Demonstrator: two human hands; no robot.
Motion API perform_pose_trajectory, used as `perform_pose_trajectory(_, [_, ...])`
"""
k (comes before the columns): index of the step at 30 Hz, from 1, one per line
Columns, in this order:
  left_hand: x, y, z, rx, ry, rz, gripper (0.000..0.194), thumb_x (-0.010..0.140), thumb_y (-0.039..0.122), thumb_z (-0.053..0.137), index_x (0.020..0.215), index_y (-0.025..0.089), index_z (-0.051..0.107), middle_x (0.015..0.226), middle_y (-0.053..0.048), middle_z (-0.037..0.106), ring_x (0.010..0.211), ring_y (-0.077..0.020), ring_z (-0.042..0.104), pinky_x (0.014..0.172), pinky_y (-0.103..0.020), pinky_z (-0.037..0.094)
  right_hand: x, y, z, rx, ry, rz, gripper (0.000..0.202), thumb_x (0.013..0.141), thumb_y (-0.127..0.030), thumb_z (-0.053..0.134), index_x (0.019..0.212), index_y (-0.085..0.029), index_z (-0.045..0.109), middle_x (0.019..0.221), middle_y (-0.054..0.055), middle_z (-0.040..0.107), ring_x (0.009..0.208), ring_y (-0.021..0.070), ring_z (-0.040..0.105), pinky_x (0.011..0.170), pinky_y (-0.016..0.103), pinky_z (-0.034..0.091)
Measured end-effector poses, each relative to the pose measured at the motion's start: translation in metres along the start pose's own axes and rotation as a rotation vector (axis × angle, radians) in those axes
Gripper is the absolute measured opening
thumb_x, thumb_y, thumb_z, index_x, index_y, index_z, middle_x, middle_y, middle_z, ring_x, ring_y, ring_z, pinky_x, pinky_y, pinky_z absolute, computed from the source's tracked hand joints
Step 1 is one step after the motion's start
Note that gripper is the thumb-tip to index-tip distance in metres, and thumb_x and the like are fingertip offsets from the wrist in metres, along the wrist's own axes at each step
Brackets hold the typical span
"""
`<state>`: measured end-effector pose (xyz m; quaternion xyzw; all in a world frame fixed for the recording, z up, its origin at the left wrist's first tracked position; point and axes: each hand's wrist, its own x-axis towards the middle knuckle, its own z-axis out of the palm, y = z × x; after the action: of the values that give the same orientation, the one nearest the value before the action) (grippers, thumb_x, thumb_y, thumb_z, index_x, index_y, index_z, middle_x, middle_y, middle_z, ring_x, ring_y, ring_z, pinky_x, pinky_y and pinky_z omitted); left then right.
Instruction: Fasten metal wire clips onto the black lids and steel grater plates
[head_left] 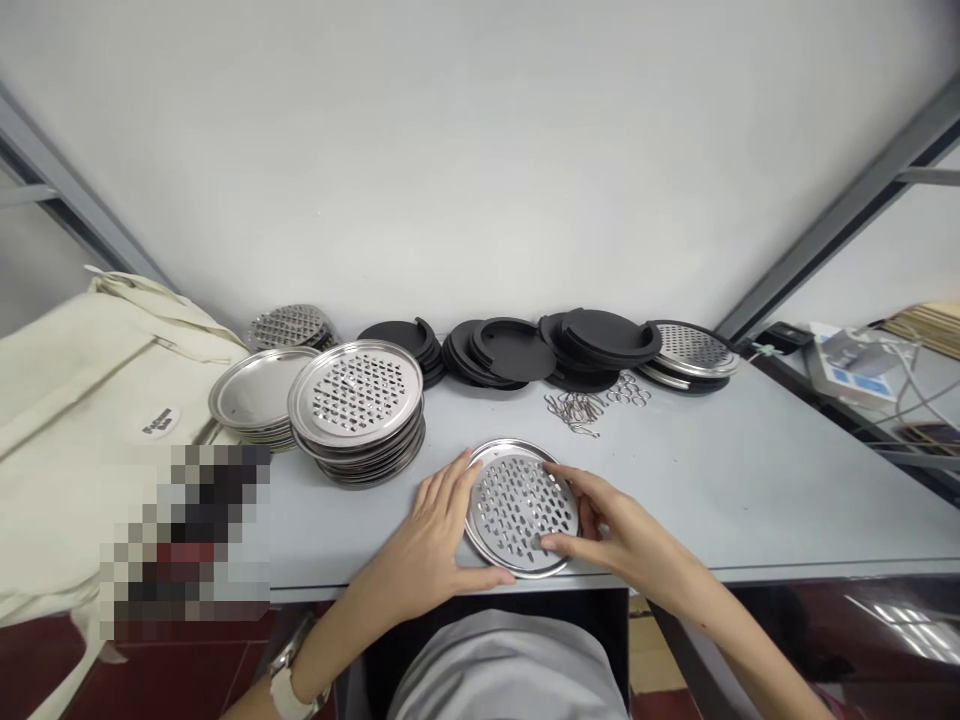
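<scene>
A round metal grater disc (521, 505) with raised teeth and holes lies near the table's front edge. A shiny rim (501, 447) surrounds it; whether that is a separate plate beneath I cannot tell. My left hand (431, 545) grips the left side, fingers along the rim and thumb at the front. On the right, my right hand (611, 515) holds the edge, with its thumb over the perforated face. Left of my hands stands a stack of round metal pieces, topped by another grater disc (356, 392). Beside that are plain rimmed metal plates (262, 385).
Black round holders (517, 350) stand in several piles along the wall. Small metal hooks (574, 410) and rings (630, 390) lie before them. More grater discs (289, 326) are at the back left, another (686, 347) at the back right. A cream cloth bag (90, 420) covers the left side.
</scene>
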<state>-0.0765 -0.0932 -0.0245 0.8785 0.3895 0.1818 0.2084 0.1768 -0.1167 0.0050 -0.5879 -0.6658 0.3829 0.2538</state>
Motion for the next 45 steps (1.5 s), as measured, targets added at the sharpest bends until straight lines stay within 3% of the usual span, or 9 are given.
perform_pose_trajectory(8, [0.000, 0.001, -0.002, 0.009, -0.014, 0.004, 0.099, 0.074, 0.066, 0.061, 0.148, 0.023, 0.010, 0.153, -0.014, 0.019, 0.141, -0.0327, 0.020, 0.111, -0.052, 0.029, 0.006, -0.011, -0.005, -0.215, -0.045, 0.025, 0.069, 0.075, -0.047, 0.068, 0.133, -0.015, 0.049, 0.090, 0.006, 0.057, 0.073, 0.0202, 0.054, 0.067, 0.031, 0.046])
perform_pose_trajectory(15, [0.000, -0.001, -0.001, 0.010, -0.015, 0.001, 0.100, 0.075, 0.066, 0.061, 0.148, 0.024, 0.007, 0.154, -0.013, 0.018, 0.141, -0.0316, 0.019, 0.111, -0.051, 0.028, 0.014, -0.023, -0.011, -0.254, -0.114, 0.069, 0.069, 0.074, -0.046, 0.068, 0.133, -0.016, 0.049, 0.097, 0.009, 0.060, 0.079, 0.0226, 0.057, 0.073, 0.033, 0.047])
perform_pose_trajectory(30, [0.002, 0.002, -0.002, 0.012, 0.021, -0.010, 0.102, 0.074, 0.065, 0.062, 0.148, 0.021, 0.008, 0.151, -0.014, 0.025, 0.139, -0.0310, 0.023, 0.110, -0.046, 0.027, 0.015, -0.013, -0.003, -0.326, -0.080, 0.059, 0.063, 0.080, -0.034, 0.064, 0.135, -0.016, 0.040, 0.107, 0.012, 0.055, 0.088, 0.0251, 0.062, 0.080, 0.038, 0.050])
perform_pose_trajectory(40, [0.001, 0.003, -0.001, 0.017, 0.031, -0.003, 0.101, 0.074, 0.063, 0.063, 0.147, 0.021, 0.009, 0.150, -0.015, 0.026, 0.139, -0.0306, 0.024, 0.110, -0.047, 0.027, 0.008, -0.002, 0.012, -0.403, -0.043, -0.058, 0.064, 0.085, -0.043, 0.061, 0.136, -0.016, 0.036, 0.110, 0.016, 0.058, 0.085, 0.0276, 0.064, 0.074, 0.038, 0.051])
perform_pose_trajectory(43, [0.001, 0.003, -0.001, 0.012, 0.029, -0.012, 0.100, 0.074, 0.064, 0.063, 0.147, 0.021, 0.010, 0.150, -0.015, 0.026, 0.139, -0.0304, 0.025, 0.110, -0.047, 0.028, 0.010, -0.009, 0.005, -0.335, -0.065, -0.065, 0.064, 0.085, -0.048, 0.060, 0.135, -0.017, 0.035, 0.105, 0.014, 0.062, 0.084, 0.0261, 0.064, 0.072, 0.036, 0.050])
perform_pose_trajectory(45, [0.001, 0.003, -0.002, 0.015, 0.025, -0.010, 0.099, 0.074, 0.064, 0.062, 0.147, 0.021, 0.011, 0.150, -0.016, 0.026, 0.138, -0.0307, 0.025, 0.109, -0.048, 0.027, 0.012, -0.013, 0.000, -0.271, -0.083, -0.048, 0.050, 0.092, -0.048, 0.047, 0.131, -0.018, 0.037, 0.089, 0.008, 0.065, 0.073, 0.0224, 0.063, 0.065, 0.032, 0.049])
